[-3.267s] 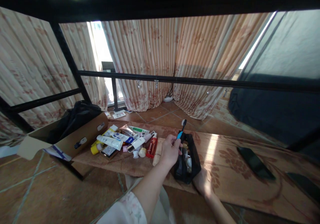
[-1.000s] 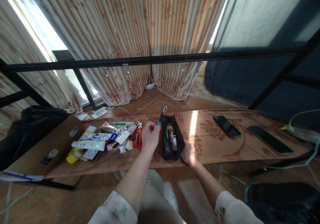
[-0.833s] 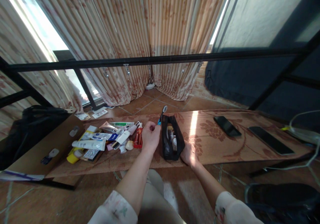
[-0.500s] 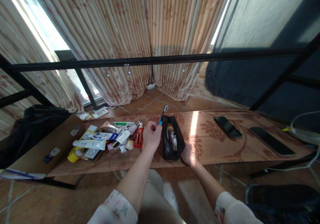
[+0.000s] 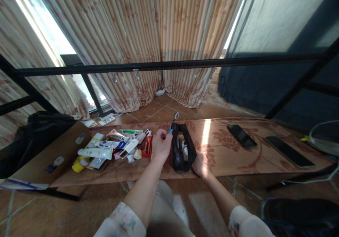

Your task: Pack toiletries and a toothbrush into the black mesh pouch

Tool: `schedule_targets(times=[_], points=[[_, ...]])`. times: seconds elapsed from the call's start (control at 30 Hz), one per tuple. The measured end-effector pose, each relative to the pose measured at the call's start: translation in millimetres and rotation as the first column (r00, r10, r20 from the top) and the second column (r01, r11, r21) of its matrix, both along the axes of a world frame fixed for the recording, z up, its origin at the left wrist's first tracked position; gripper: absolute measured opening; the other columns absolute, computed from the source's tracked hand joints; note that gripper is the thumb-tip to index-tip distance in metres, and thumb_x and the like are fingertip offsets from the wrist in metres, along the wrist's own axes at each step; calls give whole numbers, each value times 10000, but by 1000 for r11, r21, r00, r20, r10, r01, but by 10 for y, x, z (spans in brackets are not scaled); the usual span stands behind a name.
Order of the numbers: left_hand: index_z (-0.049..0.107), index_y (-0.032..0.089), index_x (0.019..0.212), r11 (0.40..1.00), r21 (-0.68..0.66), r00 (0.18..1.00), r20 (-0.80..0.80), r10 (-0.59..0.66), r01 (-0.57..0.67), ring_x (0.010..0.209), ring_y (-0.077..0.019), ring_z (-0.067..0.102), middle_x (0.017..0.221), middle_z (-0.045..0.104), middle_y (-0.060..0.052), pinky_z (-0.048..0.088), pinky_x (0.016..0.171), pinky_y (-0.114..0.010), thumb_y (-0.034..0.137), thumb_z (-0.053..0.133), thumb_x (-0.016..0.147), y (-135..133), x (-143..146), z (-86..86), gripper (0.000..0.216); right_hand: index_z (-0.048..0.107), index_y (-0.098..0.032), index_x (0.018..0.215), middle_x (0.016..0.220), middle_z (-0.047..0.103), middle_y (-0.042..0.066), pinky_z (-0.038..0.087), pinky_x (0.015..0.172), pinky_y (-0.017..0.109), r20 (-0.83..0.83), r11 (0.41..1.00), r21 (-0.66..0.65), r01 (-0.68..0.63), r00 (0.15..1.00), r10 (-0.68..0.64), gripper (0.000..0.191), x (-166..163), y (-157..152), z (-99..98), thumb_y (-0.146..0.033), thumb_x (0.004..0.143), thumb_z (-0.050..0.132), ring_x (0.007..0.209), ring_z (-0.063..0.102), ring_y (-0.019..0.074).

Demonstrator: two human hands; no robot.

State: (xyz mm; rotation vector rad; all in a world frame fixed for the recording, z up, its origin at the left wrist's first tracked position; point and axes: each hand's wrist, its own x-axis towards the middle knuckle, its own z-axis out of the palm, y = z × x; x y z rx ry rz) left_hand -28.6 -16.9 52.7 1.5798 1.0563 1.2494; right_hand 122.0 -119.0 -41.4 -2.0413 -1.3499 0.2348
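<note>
A black zip pouch (image 5: 189, 134) lies open on the cloth-covered bench, with small jars and other items (image 5: 182, 146) visible inside. Pinched in my left hand (image 5: 161, 143), at the pouch's left edge, is a thin blue-and-black stick with a pale oval head (image 5: 173, 120) pointing up and away from me. My right hand (image 5: 200, 163) grips the pouch by its near right side, its fingertips partly hidden. Just left of my left hand a red bottle (image 5: 147, 145) lies beside a pile of toiletry tubes (image 5: 109, 144), among them a white tube (image 5: 95, 153) and a yellow one (image 5: 78, 167).
Two dark phones (image 5: 242, 136) rest on the right of the bench (image 5: 219, 159). An open cardboard box (image 5: 50, 152) and a black bag (image 5: 39, 124) stand at the left end. A black metal rail (image 5: 169, 65) crosses beyond the bench, in front of curtains. A cable (image 5: 317, 176) hangs at the right.
</note>
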Motion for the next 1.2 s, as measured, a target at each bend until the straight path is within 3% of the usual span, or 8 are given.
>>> schedule_targets(times=[0.57,1.2], points=[[505,200,650,996,-83,1000,23,19,-17,506,-92,459,531,478,61,347,491,-197,317,603,734,-13,-8,59,174,676,-169,881,770,701,53,403,582,181,55,1000,8,6,998,-6,217,-11,-13,22,-97,768,506,703,656,154],[522,196,664,998,-62,1000,-1,19,-19,495,-97,467,536,506,49,343,485,-208,417,612,762,25,-17,6,258,684,-174,907,794,709,57,426,591,191,55,999,34,-10,998,8,235,-13,-29,38,-129,781,491,716,661,167]])
